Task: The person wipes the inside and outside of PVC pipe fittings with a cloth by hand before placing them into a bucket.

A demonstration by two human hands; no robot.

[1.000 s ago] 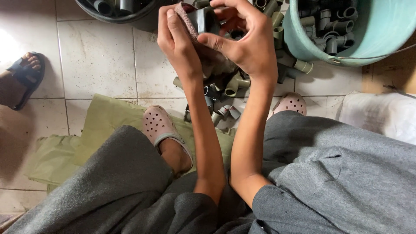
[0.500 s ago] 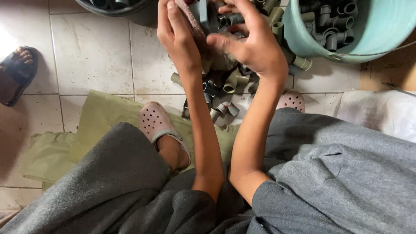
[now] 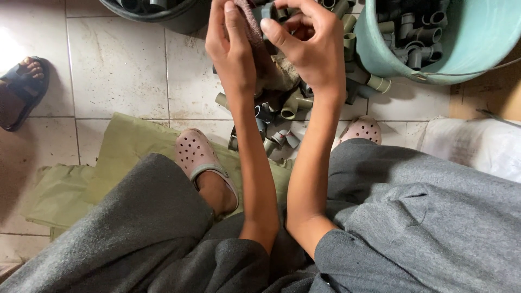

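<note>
Both hands up at far edge, working one small pipe fitting.
Left hand (image 3: 233,51) grips a brownish rag (image 3: 269,68); right hand (image 3: 309,46) pinches a dark grey fitting (image 3: 266,11) w/ fingertips, partly hidden, above the fitting pile (image 3: 282,116); teal bucket (image 3: 374,54) far right.

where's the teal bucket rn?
Head view, top right: the teal bucket stands on the tiled floor, holding grey pipe fittings, just right of the right hand.

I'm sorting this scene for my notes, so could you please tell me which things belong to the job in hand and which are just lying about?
In hand:
left hand
right hand
brown rag
grey pipe fitting
pile of fittings
teal bucket

Lying about:
green sack
white bag
black sandal
</note>
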